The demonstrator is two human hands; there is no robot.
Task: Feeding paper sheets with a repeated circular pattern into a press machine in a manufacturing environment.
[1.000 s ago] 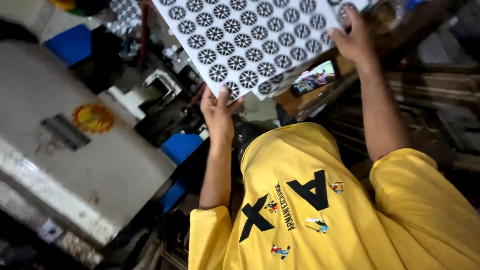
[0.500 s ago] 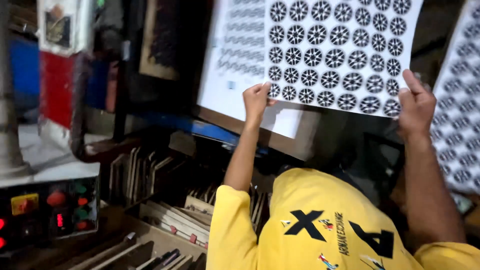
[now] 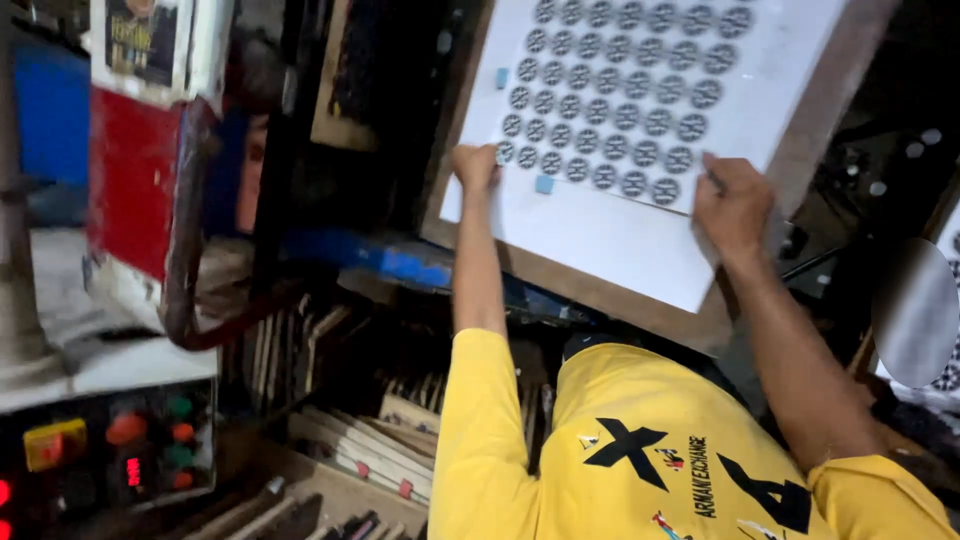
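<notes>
The white sheet (image 3: 640, 150), printed with rows of dark round patterns, lies flat on a wooden board (image 3: 800, 150) at twelve o'clock. The left hand (image 3: 475, 165) curls closed on its edge at ten o'clock; the right hand (image 3: 735, 200) presses it, fingers bent, at two. A control panel (image 3: 110, 450) with coloured buttons sits at eight o'clock.

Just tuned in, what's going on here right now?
A person in a yellow shirt is pressing a white sheet printed with rows of round patterns flat against a tilted wooden board. The left hand is at the sheet's left edge, the right hand on its lower right. A control panel with coloured buttons sits at lower left.
</notes>
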